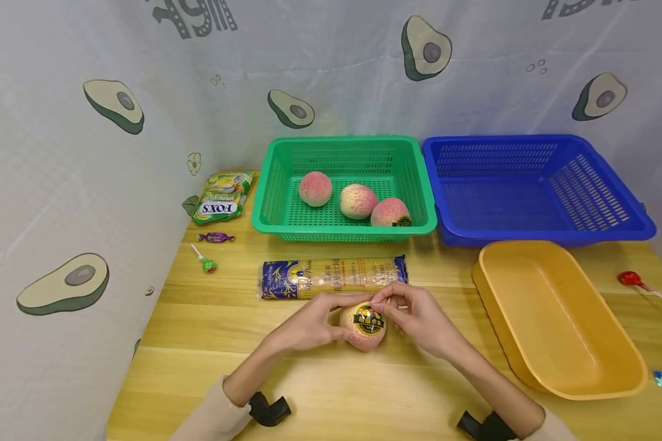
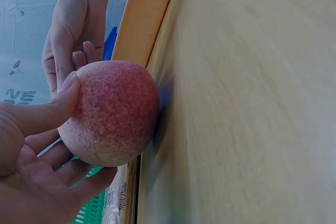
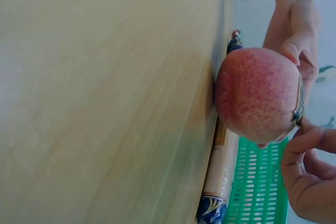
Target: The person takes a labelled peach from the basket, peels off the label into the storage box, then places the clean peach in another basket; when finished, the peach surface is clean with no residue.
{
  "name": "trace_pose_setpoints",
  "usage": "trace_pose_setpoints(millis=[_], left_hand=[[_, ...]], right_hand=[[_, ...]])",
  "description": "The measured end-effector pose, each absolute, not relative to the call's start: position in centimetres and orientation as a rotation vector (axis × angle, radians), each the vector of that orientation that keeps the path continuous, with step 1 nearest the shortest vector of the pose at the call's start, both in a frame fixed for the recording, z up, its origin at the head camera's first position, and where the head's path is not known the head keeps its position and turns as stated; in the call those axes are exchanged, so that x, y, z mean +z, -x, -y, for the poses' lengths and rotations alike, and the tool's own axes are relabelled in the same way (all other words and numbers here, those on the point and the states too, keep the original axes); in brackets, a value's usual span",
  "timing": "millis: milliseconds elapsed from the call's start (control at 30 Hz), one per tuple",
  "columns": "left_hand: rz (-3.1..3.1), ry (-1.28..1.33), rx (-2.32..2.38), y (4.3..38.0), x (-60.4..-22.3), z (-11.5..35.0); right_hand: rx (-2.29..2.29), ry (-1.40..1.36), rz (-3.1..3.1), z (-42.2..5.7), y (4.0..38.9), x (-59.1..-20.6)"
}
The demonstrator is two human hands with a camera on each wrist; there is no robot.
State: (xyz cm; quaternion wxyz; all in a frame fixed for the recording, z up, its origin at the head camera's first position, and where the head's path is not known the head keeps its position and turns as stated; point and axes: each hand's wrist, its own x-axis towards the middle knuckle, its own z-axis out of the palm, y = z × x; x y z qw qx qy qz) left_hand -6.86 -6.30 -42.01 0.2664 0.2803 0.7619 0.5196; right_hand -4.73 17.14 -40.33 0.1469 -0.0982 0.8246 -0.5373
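Observation:
A pink and yellow peach (image 1: 366,340) stands on the wooden table, with a black and gold oval sticker (image 1: 369,320) on its upper side. My left hand (image 1: 315,323) grips the peach from the left, thumb on the near side and fingers round the far side. The left wrist view shows that thumb (image 2: 65,90) pressed against the fruit. With thumb and forefinger, my right hand (image 1: 416,315) pinches the sticker's far edge. In the right wrist view those fingertips meet at the edge of the sticker (image 3: 299,103), which still lies mostly against the peach (image 3: 257,95).
Behind lies a spaghetti pack (image 1: 336,277). Several peaches sit in a green basket (image 1: 344,231), beside a blue basket (image 1: 540,235). A yellow bin (image 1: 551,306) stands right. A FOX'S bag (image 1: 220,197), purple candy (image 1: 216,237) and lollipop (image 1: 208,264) lie left; a red lollipop (image 1: 631,278) lies right.

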Motion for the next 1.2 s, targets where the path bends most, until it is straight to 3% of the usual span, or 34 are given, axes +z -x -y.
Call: trace_pose_setpoints(millis=[900, 1200], left_hand=[[-2.043, -0.842, 1.357, 7.2, -41.7, 6.2], [-2.026, -0.867, 1.356, 7.3, -41.8, 6.5]], right_hand=[[-1.411, 0.538, -2.865, -16.4, 1.0, -37.1], [-1.66, 0.258, -2.631, -21.4, 2.2, -33.3]])
